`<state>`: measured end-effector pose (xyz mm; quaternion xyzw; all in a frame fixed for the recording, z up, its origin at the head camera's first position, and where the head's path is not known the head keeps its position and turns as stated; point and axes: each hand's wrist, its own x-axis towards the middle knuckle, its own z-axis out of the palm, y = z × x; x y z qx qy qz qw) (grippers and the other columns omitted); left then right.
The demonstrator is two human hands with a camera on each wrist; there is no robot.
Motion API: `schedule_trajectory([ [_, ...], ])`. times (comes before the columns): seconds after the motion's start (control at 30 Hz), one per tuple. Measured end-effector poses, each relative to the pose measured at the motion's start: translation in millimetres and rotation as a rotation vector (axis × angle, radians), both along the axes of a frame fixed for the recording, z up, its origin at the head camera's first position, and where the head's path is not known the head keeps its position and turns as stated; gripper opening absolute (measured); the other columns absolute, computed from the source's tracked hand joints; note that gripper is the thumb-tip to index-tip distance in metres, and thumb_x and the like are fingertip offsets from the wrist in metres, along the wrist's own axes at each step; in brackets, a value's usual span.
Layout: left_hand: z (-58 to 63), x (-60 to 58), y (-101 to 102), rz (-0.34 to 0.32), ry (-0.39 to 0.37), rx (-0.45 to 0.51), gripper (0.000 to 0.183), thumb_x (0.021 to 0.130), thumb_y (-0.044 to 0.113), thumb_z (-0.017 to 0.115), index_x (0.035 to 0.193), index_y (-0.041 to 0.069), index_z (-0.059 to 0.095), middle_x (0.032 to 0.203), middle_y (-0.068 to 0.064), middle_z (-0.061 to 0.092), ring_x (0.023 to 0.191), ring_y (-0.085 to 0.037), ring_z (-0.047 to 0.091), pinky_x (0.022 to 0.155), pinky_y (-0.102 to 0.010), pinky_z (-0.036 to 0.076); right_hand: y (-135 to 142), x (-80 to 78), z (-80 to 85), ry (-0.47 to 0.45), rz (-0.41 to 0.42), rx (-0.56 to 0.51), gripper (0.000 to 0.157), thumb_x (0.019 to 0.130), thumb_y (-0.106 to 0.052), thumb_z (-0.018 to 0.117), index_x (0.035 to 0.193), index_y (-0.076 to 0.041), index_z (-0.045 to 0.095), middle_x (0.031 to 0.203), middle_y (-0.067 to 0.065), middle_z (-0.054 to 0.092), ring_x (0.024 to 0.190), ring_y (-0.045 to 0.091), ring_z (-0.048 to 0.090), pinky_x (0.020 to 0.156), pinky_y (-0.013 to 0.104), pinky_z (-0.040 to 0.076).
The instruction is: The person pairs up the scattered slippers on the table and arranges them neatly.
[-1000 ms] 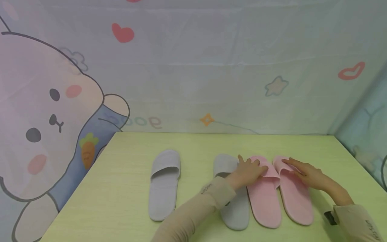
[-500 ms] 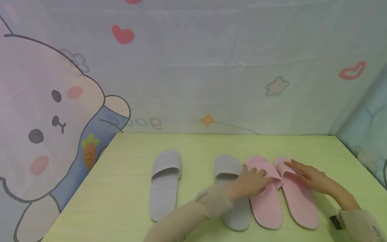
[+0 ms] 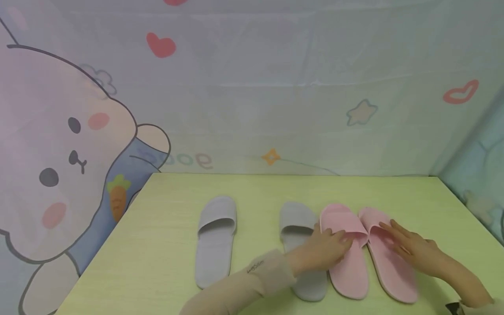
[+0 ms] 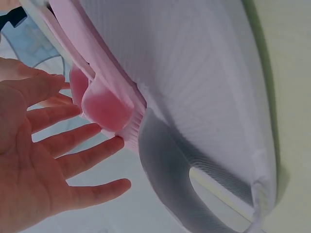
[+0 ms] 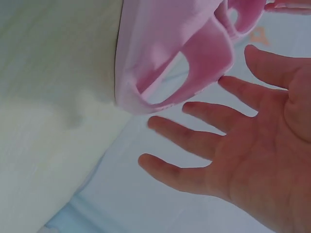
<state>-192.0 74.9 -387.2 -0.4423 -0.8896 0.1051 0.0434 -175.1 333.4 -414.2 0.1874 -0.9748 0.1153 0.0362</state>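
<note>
A pair of pink slippers lies side by side at the right of the table, the left pink slipper point(image 3: 351, 278) and the right pink slipper point(image 3: 395, 275), straps nearly meeting. My left hand point(image 3: 324, 250) hovers over the left one's strap and the grey slipper beside it, fingers spread and relaxed. Above the right pink slipper is my right hand point(image 3: 419, 251), fingers extended. In the right wrist view its index fingertip meets or nearly meets the pink strap point(image 5: 209, 53); contact is uncertain. The right grey slipper point(image 3: 311, 284) is partly hidden by my left forearm.
Another grey slipper point(image 3: 213, 262) lies apart to the left, toe pointing away like the rest. The pale yellow-green table point(image 3: 138, 245) ends at a cloth backdrop point(image 3: 252, 109) with cartoon prints.
Both hands have drawn back toward me, the right one also rightward. The right pink slipper has shifted slightly right and nearer, its heel swinging outward. The grey slippers stay put.
</note>
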Motion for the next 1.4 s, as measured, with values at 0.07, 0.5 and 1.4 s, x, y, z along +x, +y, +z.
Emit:
schedule_trajectory([
  [0.07, -0.9, 1.6, -1.1, 0.007, -0.009, -0.021, 0.037, 0.092, 0.035, 0.045, 0.128, 0.026, 0.044, 0.127, 0.006, 0.047, 0.105, -0.015, 0.053, 0.092, -0.045, 0.041, -3.8, 5.5, -0.4, -0.026, -0.012, -0.006, 0.063, 0.090, -0.024, 0.052, 0.143, -0.027, 0.017, 0.129, 0.037, 0.036, 0.084, 0.038, 0.061, 0.057, 0.045, 0.041],
  [0.5, -5.6, -1.3, 2.1, 0.128, -0.035, -0.063, 0.049, 0.090, 0.044, 0.045, 0.135, 0.027, 0.037, 0.142, 0.002, 0.035, 0.121, -0.023, 0.045, 0.095, -0.051, 0.036, -13.0, -4.5, -1.7, -0.057, 0.006, -0.048, 0.069, 0.090, -0.023, 0.051, 0.144, -0.030, 0.009, 0.128, 0.042, 0.030, 0.074, 0.035, 0.063, 0.051, 0.040, 0.039],
  [1.4, -4.7, -36.7, 1.6, 0.308, -0.203, -0.020, 0.051, 0.090, 0.043, 0.045, 0.138, 0.031, 0.032, 0.147, 0.008, 0.026, 0.129, -0.019, 0.037, 0.102, -0.052, 0.027, -25.4, -38.5, 6.9, -0.173, -0.017, -0.081, 0.059, 0.093, -0.031, 0.044, 0.143, -0.012, 0.018, 0.133, 0.042, 0.021, 0.099, 0.059, 0.047, 0.071, 0.076, 0.027],
])
